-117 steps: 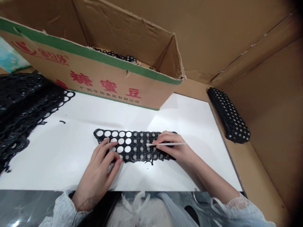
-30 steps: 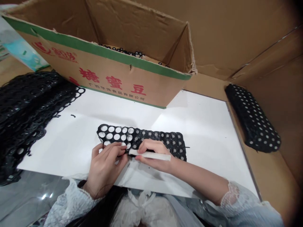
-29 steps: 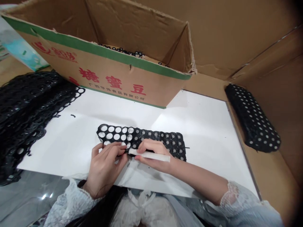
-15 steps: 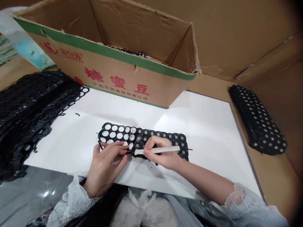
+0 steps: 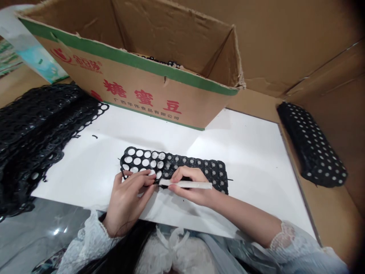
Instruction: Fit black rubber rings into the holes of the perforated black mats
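On the bench (image 5: 85, 171): black ring sheet (image 5: 171, 161) | left hand (image 5: 125, 198) on its left part, pinch unclear to me | right hand (image 5: 196, 194) grasps white stick (image 5: 189, 184) | I'd brace sheet flat, steer tip lightly

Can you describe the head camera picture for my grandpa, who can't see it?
The left hand rests on a black strip of circles while the right hand holds a white stick at the strip's near edge, on a white table. Behind stands a large open carton; black sheets are heaped at left.
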Tool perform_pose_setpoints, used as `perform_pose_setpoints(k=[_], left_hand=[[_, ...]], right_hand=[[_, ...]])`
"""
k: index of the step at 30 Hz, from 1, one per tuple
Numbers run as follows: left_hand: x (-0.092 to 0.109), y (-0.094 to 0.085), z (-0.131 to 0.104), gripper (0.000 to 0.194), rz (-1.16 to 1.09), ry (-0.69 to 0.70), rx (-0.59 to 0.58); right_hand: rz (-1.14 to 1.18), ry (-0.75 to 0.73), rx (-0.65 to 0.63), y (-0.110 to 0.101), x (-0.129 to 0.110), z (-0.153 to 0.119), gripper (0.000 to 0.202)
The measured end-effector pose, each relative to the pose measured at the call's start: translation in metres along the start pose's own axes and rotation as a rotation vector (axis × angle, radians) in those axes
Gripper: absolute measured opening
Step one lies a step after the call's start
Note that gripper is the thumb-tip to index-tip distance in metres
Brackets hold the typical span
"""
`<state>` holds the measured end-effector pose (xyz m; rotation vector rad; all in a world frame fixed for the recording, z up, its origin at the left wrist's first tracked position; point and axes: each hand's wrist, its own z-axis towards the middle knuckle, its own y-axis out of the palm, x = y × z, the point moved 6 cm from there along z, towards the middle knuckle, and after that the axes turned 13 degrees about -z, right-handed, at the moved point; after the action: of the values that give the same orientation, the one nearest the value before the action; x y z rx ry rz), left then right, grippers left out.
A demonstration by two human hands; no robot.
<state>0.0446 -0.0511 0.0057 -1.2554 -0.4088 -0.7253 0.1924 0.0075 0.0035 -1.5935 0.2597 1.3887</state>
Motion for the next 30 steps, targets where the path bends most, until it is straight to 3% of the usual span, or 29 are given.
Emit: perform_pose_setpoints(k=[6, 21, 30], left_hand=[[-0.0007, -0.0007, 0.0001, 0.003, -0.065, -0.028, 0.016], [-0.0038, 0.0008, -0.0028, 0.004, -0.061, -0.045, 0.007], [-0.0032, 0.0011, -0.0023, 0.002, -0.018, -0.025, -0.026]], right_hand=[[0.154, 0.127, 0.06, -0.0051, 0.0073, -0.0009, 0.019], [0.154, 0.142, 0.011, -0.0018, 0.0074, -0.0019, 0.015], [0.032, 0.059, -0.005, -0.0002, 0.0031, -0.0026, 0.015]])
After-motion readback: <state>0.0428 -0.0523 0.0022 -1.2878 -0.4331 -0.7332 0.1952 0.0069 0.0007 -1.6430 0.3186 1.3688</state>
